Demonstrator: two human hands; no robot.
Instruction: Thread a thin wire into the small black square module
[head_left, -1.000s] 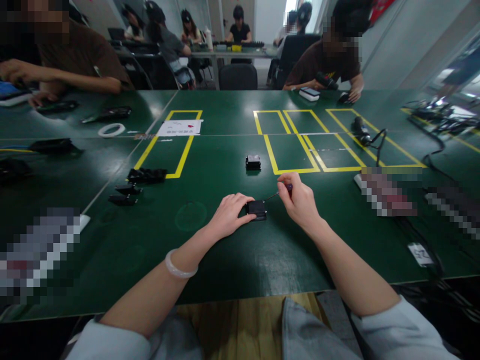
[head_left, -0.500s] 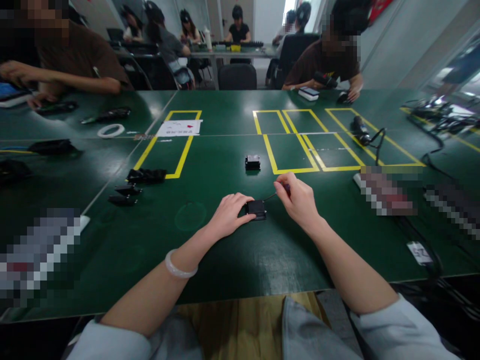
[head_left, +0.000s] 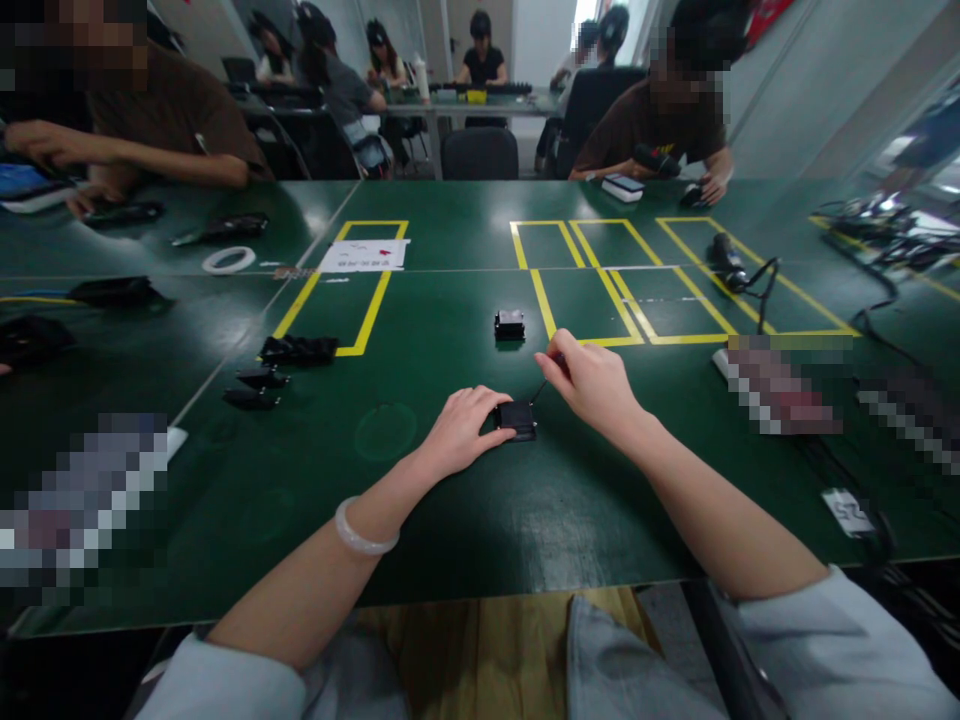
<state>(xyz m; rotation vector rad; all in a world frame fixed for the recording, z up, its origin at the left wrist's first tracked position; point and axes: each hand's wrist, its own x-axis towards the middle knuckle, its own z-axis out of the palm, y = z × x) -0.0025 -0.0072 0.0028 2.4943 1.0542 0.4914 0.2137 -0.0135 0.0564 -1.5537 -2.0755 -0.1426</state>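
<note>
Flat on the green table [head_left: 450, 540] lies a small black block [head_left: 517, 418] with metal pins at its corners. My left hand [head_left: 466, 425] grips its left side between thumb and fingers. My right hand [head_left: 586, 375] is closed around the dark handle of a thin screwdriver [head_left: 539, 391], whose shaft slants down to the block's upper right corner. Where exactly the tip touches is too small to tell. A second black block [head_left: 510, 325] stands farther back, beyond my hands.
Several black parts [head_left: 298, 349] lie at the left by a yellow taped frame. A white sheet [head_left: 365, 255] and a tape ring [head_left: 229, 261] are farther back. Blurred devices flank both sides, cables [head_left: 877, 260] at right. People sit across the table.
My right hand has tipped the screwdriver steeper and moved slightly left and up relative to the block. My left hand keeps its hold. The whole view has shifted a little.
</note>
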